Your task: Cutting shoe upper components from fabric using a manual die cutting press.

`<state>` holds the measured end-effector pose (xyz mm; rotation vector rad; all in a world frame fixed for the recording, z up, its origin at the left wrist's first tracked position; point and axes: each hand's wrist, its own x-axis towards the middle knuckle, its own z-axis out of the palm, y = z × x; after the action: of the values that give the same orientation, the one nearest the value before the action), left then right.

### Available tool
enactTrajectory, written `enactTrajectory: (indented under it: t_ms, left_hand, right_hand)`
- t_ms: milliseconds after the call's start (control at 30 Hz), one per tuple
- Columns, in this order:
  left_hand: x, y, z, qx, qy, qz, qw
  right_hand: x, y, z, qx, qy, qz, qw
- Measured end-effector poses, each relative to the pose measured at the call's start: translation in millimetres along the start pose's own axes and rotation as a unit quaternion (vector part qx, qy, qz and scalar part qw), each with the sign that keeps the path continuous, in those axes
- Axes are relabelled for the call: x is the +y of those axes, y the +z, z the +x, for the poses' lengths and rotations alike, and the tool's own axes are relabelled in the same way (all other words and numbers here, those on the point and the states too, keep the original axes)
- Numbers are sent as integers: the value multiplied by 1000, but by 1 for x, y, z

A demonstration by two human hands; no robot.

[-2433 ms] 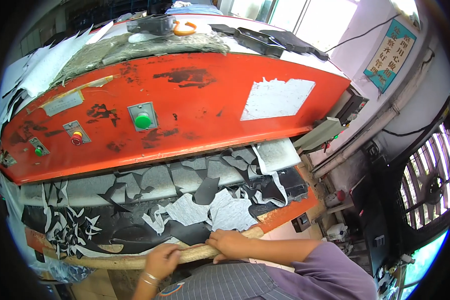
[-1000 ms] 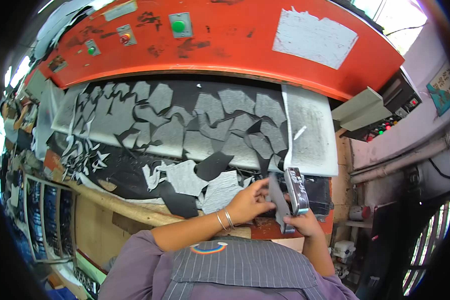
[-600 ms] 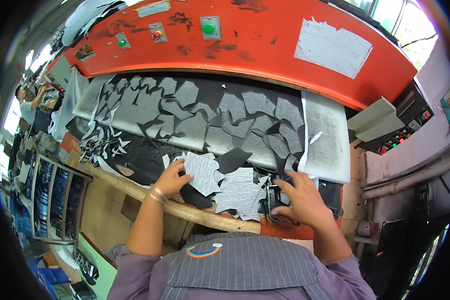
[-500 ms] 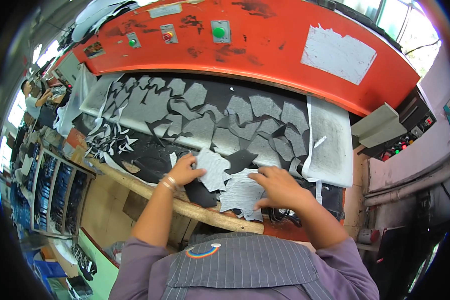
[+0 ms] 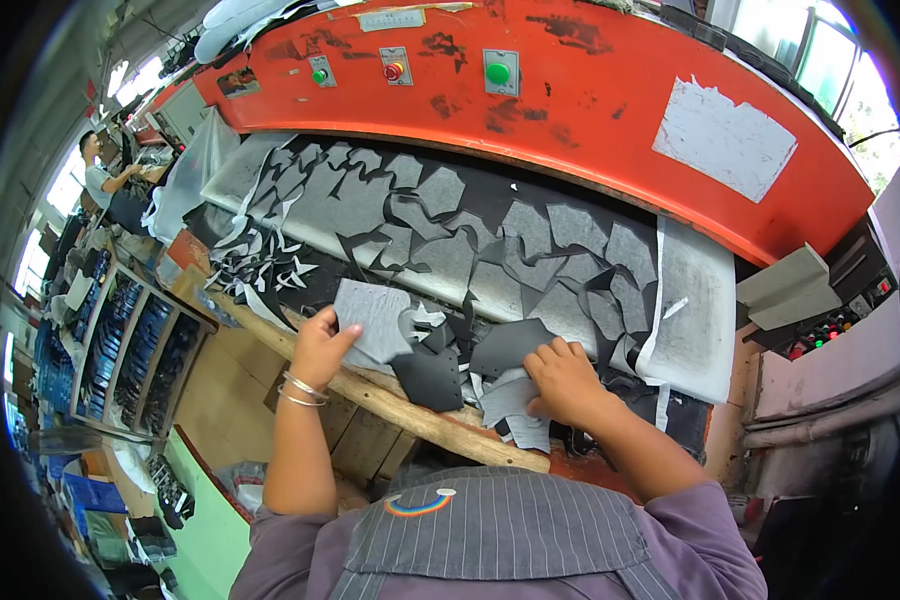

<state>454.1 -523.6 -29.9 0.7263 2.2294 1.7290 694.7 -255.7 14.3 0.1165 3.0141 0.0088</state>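
My left hand (image 5: 320, 352) is closed on a grey cut sheet piece (image 5: 372, 318), thumb on top, holding it above the bench's front edge. To its right, my right hand (image 5: 570, 385) has its fingers bent over the edge of a black cut piece (image 5: 508, 346). A crumpled grey piece (image 5: 510, 398) lies by its thumb. Between my hands rests another black piece (image 5: 428, 380), its lower corner over the wooden rail. Behind them, a sheet cut into several grey shapes (image 5: 345, 200) with black gaps covers a white pad (image 5: 698, 330).
A red machine beam (image 5: 590, 90) with green buttons and a red one spans the far side. Thin offcuts (image 5: 260, 265) are heaped at left. A wooden rail (image 5: 420, 425) edges the bench. A rack (image 5: 135, 350) stands at left; a person (image 5: 105, 180) works far left.
My left hand has moved left and down with a grey piece. My right hand now grips a black piece, and black pieces show between the hands. The view has shifted slightly.
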Motion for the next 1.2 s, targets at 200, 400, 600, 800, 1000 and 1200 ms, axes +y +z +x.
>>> enactTrajectory:
  t_ms: [200,400,600,800,1000,1200]
  left_hand:
    - [-11,21,-6,-266,-76,-21,961]
    - [-8,74,3,-243,-36,416,875]
    - [-4,86,-26,-173,-9,438,882]
    - [-10,83,-46,-118,61,243,961]
    - [-23,36,-71,-80,41,-188,978]
    - [-39,-19,-105,-187,-56,-587,786]
  right_hand:
    - [30,-25,41,-28,-100,100,990]
    - [40,-7,84,-121,-145,8,982]
    - [26,-4,86,-120,-201,-16,972]
    - [15,-16,94,-120,-262,-65,955]
    - [35,-43,81,-163,-61,199,964]
    - [-23,-88,92,-6,33,630,776]
